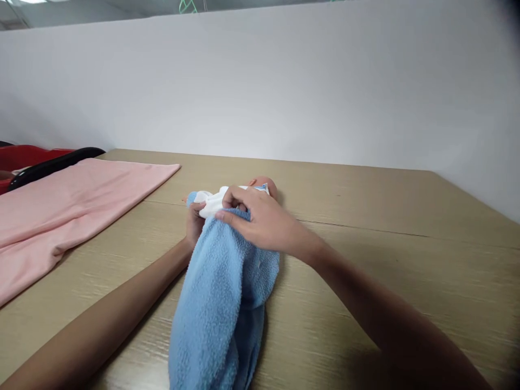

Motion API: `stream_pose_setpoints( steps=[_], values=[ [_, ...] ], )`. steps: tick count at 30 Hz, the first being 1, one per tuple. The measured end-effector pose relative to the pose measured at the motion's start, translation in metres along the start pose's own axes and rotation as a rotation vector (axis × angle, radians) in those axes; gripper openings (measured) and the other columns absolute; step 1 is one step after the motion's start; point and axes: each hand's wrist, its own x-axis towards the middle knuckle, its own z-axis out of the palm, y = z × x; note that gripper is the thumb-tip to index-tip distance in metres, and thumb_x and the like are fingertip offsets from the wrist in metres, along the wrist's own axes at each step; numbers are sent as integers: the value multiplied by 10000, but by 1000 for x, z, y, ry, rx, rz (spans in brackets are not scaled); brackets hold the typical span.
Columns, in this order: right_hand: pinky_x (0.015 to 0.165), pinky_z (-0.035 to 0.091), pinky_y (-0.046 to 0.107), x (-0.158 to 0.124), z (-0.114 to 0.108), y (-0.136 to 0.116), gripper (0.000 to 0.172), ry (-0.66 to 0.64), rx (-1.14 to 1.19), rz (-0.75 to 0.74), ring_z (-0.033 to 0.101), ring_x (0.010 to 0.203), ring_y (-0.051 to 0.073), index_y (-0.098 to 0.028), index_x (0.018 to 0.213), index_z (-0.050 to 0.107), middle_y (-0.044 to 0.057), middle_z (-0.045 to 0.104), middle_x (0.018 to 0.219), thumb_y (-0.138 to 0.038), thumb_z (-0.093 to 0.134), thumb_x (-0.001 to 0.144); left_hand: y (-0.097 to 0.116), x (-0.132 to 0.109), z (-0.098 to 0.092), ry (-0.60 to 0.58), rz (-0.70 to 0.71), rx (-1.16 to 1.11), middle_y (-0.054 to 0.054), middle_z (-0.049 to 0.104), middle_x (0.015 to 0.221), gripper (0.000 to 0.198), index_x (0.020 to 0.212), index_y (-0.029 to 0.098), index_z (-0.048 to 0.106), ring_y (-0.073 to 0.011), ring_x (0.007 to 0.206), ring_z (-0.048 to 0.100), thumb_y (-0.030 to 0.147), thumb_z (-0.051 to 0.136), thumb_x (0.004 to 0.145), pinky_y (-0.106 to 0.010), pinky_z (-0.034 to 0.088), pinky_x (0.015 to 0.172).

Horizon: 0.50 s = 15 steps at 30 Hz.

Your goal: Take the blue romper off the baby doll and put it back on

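A baby doll (268, 182) lies on the table, its head to the right and turned away. White clothing (213, 205) with a blue cuff (192, 198) covers an outstretched arm of the doll. My left hand (195, 223) is closed round that sleeve from below, partly behind a fluffy blue garment or blanket (221, 292). The blue cloth hangs from the doll toward me over the tabletop. My right hand (260, 216) bends over the doll's body, its thumb and fingers pinching the upper edge of the blue cloth.
A pink cloth (93, 206) lies spread on the left of the wooden table (365, 260). Behind it sits a red thing with a black rim (60, 165). A white partition (260, 92) stands along the table's far edge.
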Motion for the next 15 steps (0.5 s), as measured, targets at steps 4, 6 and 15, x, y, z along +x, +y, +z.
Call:
stream_pose_setpoints(
  steps=[4,6,15],
  values=[
    [795,417,331,1,-7,10,173,3,94,141,620,822,190,-270,1058,651,-53,651,766,-441,671,1069,-1,-2,9,55,16,1,-39,804,869,216,884,195,671,-366,1121,765,277,791,724,-416,604,1016],
    [803,412,328,1,-7,11,146,4,55,136,616,824,195,-276,1075,688,-53,632,752,-422,694,1059,-1,-2,10,52,8,15,-53,810,895,220,892,188,678,-374,1148,756,282,790,729,-423,596,1039],
    [1003,484,395,-14,8,17,173,354,-158,-22,650,1066,257,-258,1073,691,43,712,1068,-368,801,998,1,-3,10,-125,-88,-7,-25,818,971,337,1073,204,725,-329,1071,763,371,727,781,-409,607,988]
  ],
)
